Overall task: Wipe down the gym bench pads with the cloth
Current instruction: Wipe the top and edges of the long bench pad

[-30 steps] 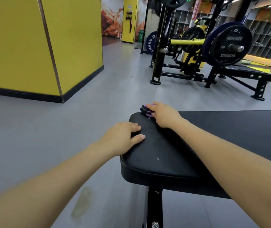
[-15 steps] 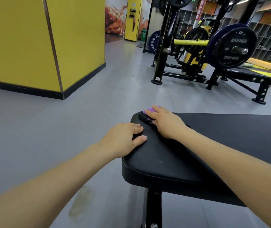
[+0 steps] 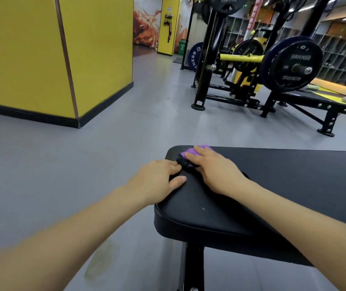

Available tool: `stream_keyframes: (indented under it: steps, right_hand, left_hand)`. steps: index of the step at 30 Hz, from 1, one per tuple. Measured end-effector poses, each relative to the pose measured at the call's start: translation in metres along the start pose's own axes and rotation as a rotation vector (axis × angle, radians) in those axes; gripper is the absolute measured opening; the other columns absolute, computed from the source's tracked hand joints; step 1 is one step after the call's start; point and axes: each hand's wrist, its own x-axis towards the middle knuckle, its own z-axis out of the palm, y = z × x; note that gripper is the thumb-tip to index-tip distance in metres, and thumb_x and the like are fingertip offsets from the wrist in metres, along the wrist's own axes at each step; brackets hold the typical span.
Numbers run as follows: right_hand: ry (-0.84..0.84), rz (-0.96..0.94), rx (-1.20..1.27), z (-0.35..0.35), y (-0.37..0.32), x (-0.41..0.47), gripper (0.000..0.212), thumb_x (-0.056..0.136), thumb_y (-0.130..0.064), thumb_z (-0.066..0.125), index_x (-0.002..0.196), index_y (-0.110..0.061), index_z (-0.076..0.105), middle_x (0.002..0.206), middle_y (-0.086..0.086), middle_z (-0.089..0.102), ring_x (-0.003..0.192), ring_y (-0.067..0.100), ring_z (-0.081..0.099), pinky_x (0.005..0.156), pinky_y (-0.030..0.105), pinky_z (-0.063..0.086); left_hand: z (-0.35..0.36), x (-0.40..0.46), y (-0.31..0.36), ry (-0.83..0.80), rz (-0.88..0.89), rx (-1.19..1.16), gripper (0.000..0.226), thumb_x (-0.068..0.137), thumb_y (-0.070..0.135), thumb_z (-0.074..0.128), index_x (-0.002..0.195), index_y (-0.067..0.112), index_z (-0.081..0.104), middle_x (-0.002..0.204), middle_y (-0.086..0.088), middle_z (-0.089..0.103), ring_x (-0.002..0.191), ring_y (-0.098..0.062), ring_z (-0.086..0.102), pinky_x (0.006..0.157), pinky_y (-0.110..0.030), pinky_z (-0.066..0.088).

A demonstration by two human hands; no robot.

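Note:
A black padded gym bench (image 3: 283, 185) runs from the centre to the right edge of the head view. A purple cloth with a black edge (image 3: 190, 153) lies at the bench's far left corner. My right hand (image 3: 214, 169) lies flat on the cloth and presses it onto the pad, hiding most of it. My left hand (image 3: 157, 179) rests on the pad's left edge, fingers over the rim and thumb on top, just left of the cloth.
The bench's black steel leg (image 3: 193, 267) stands below the pad. A yellow wall block (image 3: 42, 55) is at the far left. A rack with a Hammer Strength weight plate (image 3: 293, 64) and a second low bench (image 3: 314, 101) stand beyond on grey floor.
My right hand has slid the cloth a little to the right along the far corner, so more purple shows. My left hand stays on the pad's edge.

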Motion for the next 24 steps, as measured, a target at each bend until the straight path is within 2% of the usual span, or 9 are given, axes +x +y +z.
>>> stream_keyframes:
  steps: [6, 8, 12, 15, 24]
  right_hand:
    - [-0.025, 0.041, -0.044, 0.010, 0.000, 0.072, 0.047, 0.100, -0.018, 0.038, 0.146, -0.025, 0.032, 0.147, 0.008, 0.031, 0.133, 0.028, 0.030, 0.107, 0.037, 0.033]
    - [-0.026, 0.029, -0.058, 0.005, -0.003, 0.058, 0.047, 0.101, -0.020, 0.037, 0.146, -0.026, 0.030, 0.150, 0.005, 0.029, 0.137, 0.026, 0.027, 0.107, 0.036, 0.031]
    - [-0.036, 0.002, -0.042, -0.005, -0.006, -0.017, 0.050, 0.101, -0.019, 0.033, 0.147, -0.034, 0.024, 0.154, -0.006, 0.020, 0.140, 0.017, 0.021, 0.098, 0.031, 0.037]
    - [-0.002, 0.011, -0.015, -0.006, -0.006, -0.035, 0.051, 0.101, -0.018, 0.032, 0.147, -0.037, 0.023, 0.156, -0.010, 0.016, 0.143, 0.015, 0.016, 0.101, 0.029, 0.036]
    - [0.003, 0.057, -0.037, 0.011, -0.008, 0.071, 0.047, 0.099, -0.013, 0.038, 0.144, -0.026, 0.035, 0.151, 0.007, 0.028, 0.137, 0.028, 0.025, 0.109, 0.037, 0.030]
  left_hand:
    - [0.000, 0.002, 0.000, -0.003, -0.013, -0.004, 0.049, 0.095, 0.046, 0.039, 0.139, 0.025, 0.042, 0.150, 0.006, 0.036, 0.138, -0.013, 0.032, 0.112, -0.031, 0.029]
    - [-0.001, -0.001, 0.003, -0.012, -0.020, -0.006, 0.048, 0.095, 0.045, 0.040, 0.139, 0.024, 0.043, 0.150, 0.006, 0.036, 0.138, -0.013, 0.033, 0.111, -0.030, 0.029]
    - [-0.002, -0.003, 0.004, 0.001, 0.000, 0.007, 0.046, 0.097, 0.043, 0.039, 0.137, 0.022, 0.045, 0.149, 0.005, 0.037, 0.136, -0.014, 0.034, 0.110, -0.027, 0.029]
    - [-0.002, -0.001, 0.003, -0.003, 0.011, 0.018, 0.046, 0.097, 0.043, 0.038, 0.136, 0.021, 0.047, 0.146, 0.005, 0.041, 0.134, -0.014, 0.037, 0.109, -0.028, 0.031]
    - [-0.004, -0.002, 0.005, -0.001, 0.005, 0.014, 0.047, 0.097, 0.043, 0.038, 0.137, 0.021, 0.046, 0.146, 0.005, 0.041, 0.134, -0.016, 0.037, 0.108, -0.031, 0.033]
